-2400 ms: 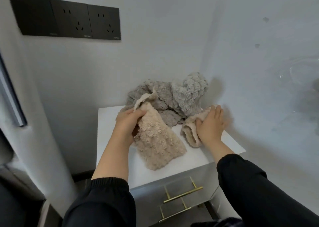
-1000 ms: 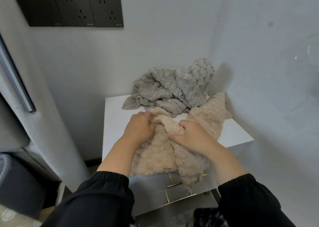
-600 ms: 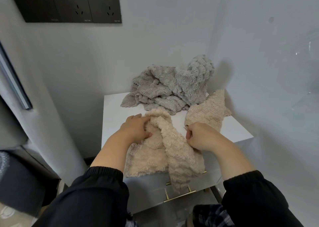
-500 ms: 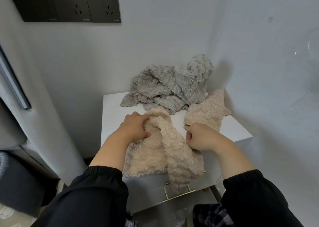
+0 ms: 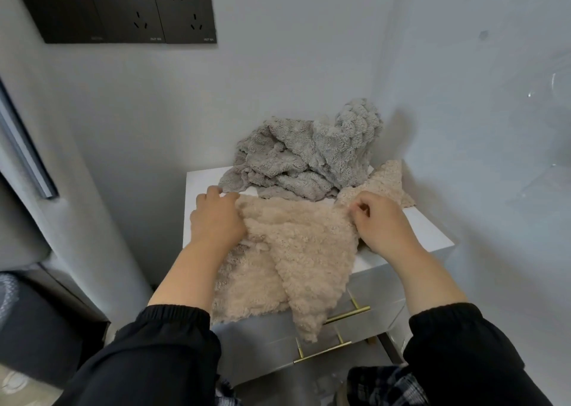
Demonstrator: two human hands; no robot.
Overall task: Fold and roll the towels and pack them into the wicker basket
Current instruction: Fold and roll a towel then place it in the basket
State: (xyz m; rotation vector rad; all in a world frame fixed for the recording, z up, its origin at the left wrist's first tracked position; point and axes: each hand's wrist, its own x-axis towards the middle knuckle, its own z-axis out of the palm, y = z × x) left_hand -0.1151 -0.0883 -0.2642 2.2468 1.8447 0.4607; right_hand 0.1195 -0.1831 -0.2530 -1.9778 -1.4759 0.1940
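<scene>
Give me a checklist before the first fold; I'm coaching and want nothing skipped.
1. Left hand grips the beige towel at its far left corner: ok.
2. Right hand pinches its far right edge: ok.
3. Towel lies flat on the cabinet top: not ok; a diagonal fold runs across it and its near end hangs over the front edge.
4. Grey towels clear of it: cannot tell; the heap borders its far edge.
5. Wicker basket ready: cannot tell; not in view.

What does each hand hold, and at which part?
Both hold the beige towel at its far edge: the left hand grips the left corner, the right hand pinches it farther right.
</scene>
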